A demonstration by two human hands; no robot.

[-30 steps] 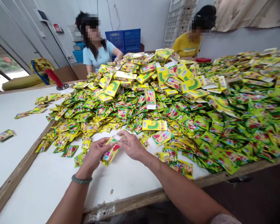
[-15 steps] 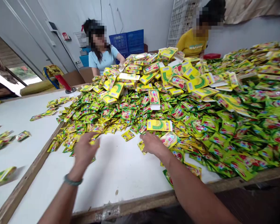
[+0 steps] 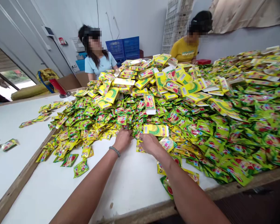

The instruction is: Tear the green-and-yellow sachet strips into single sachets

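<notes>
A huge heap of green and yellow sachets (image 3: pixel 200 124) covers the white table (image 3: pixel 126 186), with flat yellow cartons (image 3: pixel 155 130) lying on top. My left hand (image 3: pixel 123 140), a bead bracelet on its wrist, is knuckles up at the heap's near edge with its fingers curled in among the sachets. Just to its right, my right hand (image 3: pixel 149 143) is beside the nearest flat carton, its fingers bent down over a yellow sachet (image 3: pixel 139 148). The fingertips of both hands are hidden.
Two people sit at the far side, one in a light blue top (image 3: pixel 100 63) and one in a yellow top (image 3: pixel 184 49). Loose sachets (image 3: pixel 80 168) lie near me on the left. A wooden strip (image 3: pixel 21 183) divides the table. Blue crates (image 3: pixel 123 46) stand at the wall.
A second ago both hands held a sachet pack close to me. They then spread apart empty, and now both have moved forward and together into the heap's edge.
</notes>
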